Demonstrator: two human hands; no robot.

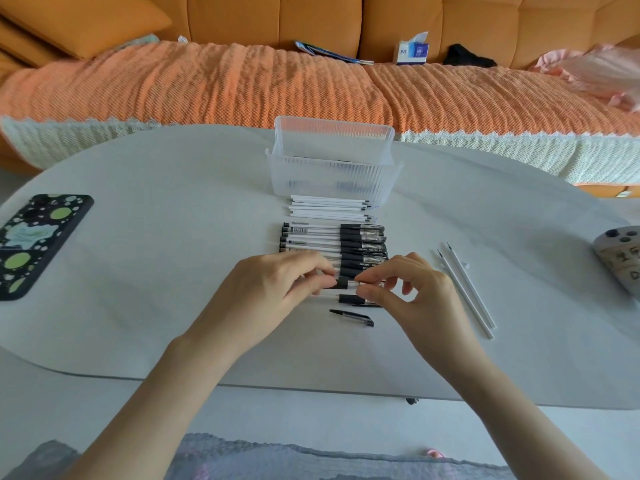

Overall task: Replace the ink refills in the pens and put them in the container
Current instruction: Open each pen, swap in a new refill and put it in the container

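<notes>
Two-handedly pinching a pen (343,282): gripping its barrel with the left hand (273,289), its clear end with the right hand (415,296), over the pen row (329,242).

head view | faces forward-down | near above table (156,289) | edges probably lens-bent

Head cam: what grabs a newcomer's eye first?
The left hand and right hand pinch one pen at table centre, at the near end of a neat row of pens. Beyond stands a clear container; an orange sofa fills the background.
</notes>
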